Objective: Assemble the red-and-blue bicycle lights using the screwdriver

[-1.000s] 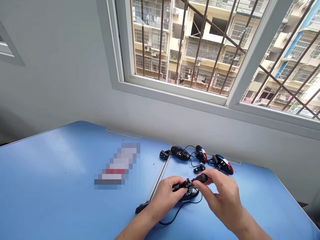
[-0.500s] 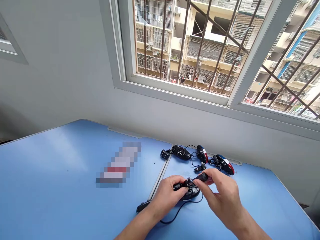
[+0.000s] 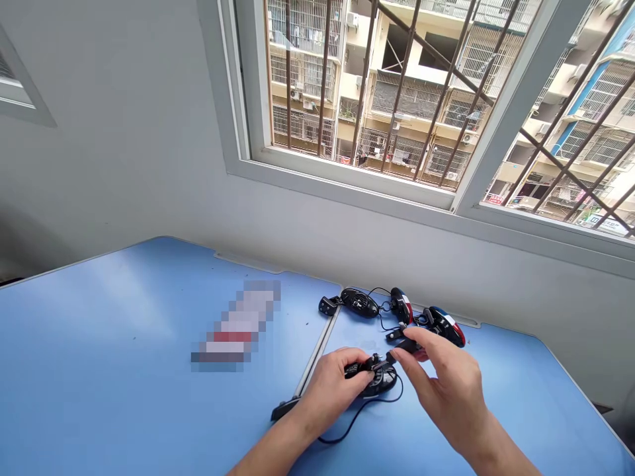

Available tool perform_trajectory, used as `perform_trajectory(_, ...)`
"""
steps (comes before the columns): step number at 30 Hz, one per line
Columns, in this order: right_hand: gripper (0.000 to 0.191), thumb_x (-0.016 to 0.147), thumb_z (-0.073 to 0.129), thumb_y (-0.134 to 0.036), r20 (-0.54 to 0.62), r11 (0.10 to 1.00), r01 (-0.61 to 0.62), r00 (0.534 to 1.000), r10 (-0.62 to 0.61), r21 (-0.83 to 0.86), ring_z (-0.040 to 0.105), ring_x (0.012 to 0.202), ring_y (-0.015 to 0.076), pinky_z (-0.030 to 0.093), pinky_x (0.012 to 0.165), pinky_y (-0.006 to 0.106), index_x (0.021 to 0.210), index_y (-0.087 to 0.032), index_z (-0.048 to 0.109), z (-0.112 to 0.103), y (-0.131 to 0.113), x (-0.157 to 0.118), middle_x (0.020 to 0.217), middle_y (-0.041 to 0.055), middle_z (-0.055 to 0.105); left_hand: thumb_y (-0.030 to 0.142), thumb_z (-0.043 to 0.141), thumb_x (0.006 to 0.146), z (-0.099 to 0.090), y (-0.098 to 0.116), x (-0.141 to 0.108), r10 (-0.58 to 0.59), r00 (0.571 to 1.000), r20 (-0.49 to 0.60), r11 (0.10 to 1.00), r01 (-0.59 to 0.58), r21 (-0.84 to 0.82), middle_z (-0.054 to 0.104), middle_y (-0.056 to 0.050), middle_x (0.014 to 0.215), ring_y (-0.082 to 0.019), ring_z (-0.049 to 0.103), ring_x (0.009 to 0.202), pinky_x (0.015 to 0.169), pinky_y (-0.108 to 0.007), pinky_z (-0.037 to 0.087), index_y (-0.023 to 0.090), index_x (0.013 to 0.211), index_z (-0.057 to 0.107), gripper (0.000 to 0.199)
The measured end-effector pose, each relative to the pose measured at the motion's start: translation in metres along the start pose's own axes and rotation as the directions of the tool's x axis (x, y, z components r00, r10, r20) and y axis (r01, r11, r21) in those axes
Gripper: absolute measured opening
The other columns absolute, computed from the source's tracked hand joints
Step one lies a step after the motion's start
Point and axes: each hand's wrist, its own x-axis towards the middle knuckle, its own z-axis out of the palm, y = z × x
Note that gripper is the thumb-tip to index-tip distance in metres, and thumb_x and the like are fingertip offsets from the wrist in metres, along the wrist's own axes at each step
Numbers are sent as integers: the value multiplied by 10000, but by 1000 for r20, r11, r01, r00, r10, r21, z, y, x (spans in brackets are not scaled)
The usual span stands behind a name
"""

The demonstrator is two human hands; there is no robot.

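My left hand (image 3: 337, 383) is closed around a black oval bike horn (image 3: 387, 383) on the blue table, with its round grille facing up. Its mounting clamp (image 3: 376, 360) stands up beside my thumb and fingertip. Between the thumb and fingers of my right hand (image 3: 441, 377) is a black-handled screwdriver (image 3: 407, 346), slanting down toward the clamp. Whether its tip touches the screw, I cannot tell. A thin black cable (image 3: 354, 418) loops out from the horn, and a black end piece (image 3: 284, 408) lies left of my left wrist.
Behind my hands lie more black horns: one with its grille up (image 3: 360, 303), two with red, white and blue shells (image 3: 401, 305). A small button piece (image 3: 395, 335) rests near my right fingers. A blurred pale item (image 3: 238, 324) is on the left of the table (image 3: 124, 370).
My right hand has drawn slightly right and back with the screwdriver, away from the clamp. My left hand and the horn stay in place.
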Motion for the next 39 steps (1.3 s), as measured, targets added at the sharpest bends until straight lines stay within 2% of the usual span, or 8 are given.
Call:
perform_trajectory(4,137,909,560,-220,2,998,37,999,-37,-45,615,520,137,490,465,237,1033,-162,575,1,0,0,698,27,693,256,538,730,0,0,1,-3,1000,-2,1000,3,2,673,3,756,-198,591,760,696,-248,436,196,739,698,171)
perform_trajectory(9,125,910,551,-183,3,996,71,997,-71,-53,622,570,137,483,498,232,1033,-175,571,3,-4,-1,707,22,681,255,534,723,1,0,1,4,1000,-10,1000,-4,7,668,6,749,-193,583,750,698,-246,432,199,727,690,166)
perform_trajectory(14,90,924,528,-179,7,993,86,996,-85,-84,562,527,128,454,498,235,998,-170,578,2,-7,1,668,14,659,261,531,721,0,0,0,3,1000,-10,1000,-3,19,668,8,745,-193,580,745,687,-246,425,197,728,695,176)
perform_trajectory(24,80,917,532,-182,-3,996,72,997,-72,-49,570,531,127,454,494,230,972,-174,591,4,-9,1,668,13,656,258,534,737,1,-1,2,2,1000,-14,1000,-2,29,694,13,760,-195,601,763,687,-238,433,204,741,706,180)
perform_trajectory(30,102,920,541,-206,7,998,58,998,-58,-27,605,556,138,494,499,237,1002,-160,580,7,-2,0,707,37,679,263,542,734,1,-2,2,10,1000,-16,999,-10,44,700,19,760,-200,610,767,704,-241,438,211,740,701,167)
perform_trajectory(32,145,928,531,-226,34,999,39,999,-39,11,619,576,141,521,515,244,1053,-165,570,5,2,0,751,49,695,268,538,744,1,-2,2,12,1000,-10,999,-12,43,701,18,770,-200,613,772,706,-243,438,212,751,701,173)
perform_trajectory(36,260,935,501,-202,161,992,3,987,-24,125,670,704,161,578,588,272,1193,-183,517,-5,7,4,900,77,715,268,537,747,0,-2,2,-1,1000,4,999,0,36,701,12,783,-204,617,782,706,-248,440,206,758,703,177)
perform_trajectory(39,278,938,463,-162,201,983,7,979,-45,186,683,772,162,598,630,281,1207,-206,512,-14,7,10,987,85,708,255,539,741,0,-3,2,-1,1000,5,1000,1,31,699,11,780,-206,617,789,719,-251,440,204,748,700,169)
